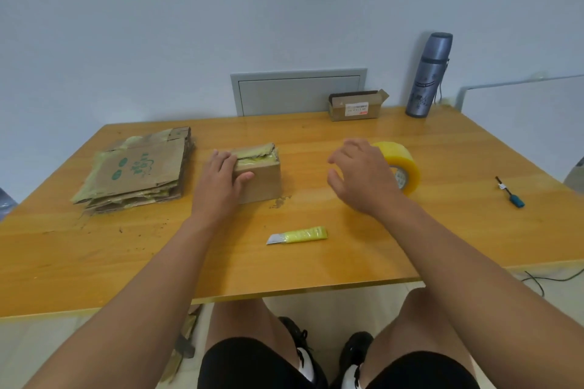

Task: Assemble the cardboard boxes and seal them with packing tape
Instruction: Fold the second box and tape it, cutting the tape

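Note:
A small assembled cardboard box [264,178] with old yellowish tape on its top stands near the middle of the wooden table [94,249]. My left hand [221,181] grips its left end, fingers over the top and thumb on the near face. My right hand [363,178] hovers with spread, slightly curled fingers just left of a roll of yellow packing tape [403,167], which stands on edge; the hand holds nothing. A stack of flattened cardboard boxes [139,170] lies at the left.
A yellow utility knife [298,235] lies near the front of the table. A blue-handled screwdriver [510,193] lies at the right. At the back stand an open small carton [357,106] and a grey thermos flask [428,76]. My knees show below the table edge.

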`<state>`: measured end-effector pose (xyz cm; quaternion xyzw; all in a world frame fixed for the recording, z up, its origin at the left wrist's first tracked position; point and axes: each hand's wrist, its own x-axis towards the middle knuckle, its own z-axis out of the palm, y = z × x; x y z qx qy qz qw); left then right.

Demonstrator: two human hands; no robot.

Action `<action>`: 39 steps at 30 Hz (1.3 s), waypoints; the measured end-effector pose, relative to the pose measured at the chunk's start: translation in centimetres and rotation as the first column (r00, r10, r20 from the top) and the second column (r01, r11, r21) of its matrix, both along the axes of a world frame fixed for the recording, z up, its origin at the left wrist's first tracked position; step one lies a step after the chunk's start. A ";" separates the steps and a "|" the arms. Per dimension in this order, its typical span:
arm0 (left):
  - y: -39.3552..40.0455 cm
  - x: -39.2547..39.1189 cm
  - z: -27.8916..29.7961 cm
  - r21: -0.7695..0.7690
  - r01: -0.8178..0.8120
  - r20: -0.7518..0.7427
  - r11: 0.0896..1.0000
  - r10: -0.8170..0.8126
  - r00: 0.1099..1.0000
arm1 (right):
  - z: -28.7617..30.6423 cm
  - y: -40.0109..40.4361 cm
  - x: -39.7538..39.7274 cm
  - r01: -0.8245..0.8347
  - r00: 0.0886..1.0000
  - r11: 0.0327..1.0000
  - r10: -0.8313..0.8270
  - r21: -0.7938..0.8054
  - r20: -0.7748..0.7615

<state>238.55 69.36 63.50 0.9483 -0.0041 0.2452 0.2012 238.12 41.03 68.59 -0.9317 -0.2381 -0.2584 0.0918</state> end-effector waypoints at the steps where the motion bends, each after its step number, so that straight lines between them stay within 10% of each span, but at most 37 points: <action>1: -0.1 0.2 0.1 -0.003 0.007 -0.015 1.000 -0.008 1.000 | 1.0 -0.4 0.8 0.101 0.994 0.993 -0.103 -0.063 -0.031; 5: -0.2 0.8 -0.1 0.075 0.005 -0.071 0.997 0.000 0.998 | 3.3 -2.6 3.9 0.358 0.834 0.867 -0.464 -0.346 -0.300; 9: -0.6 1.0 -0.5 0.015 -0.021 -0.120 1.000 0.022 0.993 | 3.5 -3.3 4.6 0.328 0.816 0.893 -0.432 -0.307 -0.384; 39: -0.8 1.8 -0.3 -0.019 -0.062 -0.108 0.998 0.060 0.992 | 5.8 1.2 1.4 0.088 0.995 0.987 -0.092 -0.138 -0.025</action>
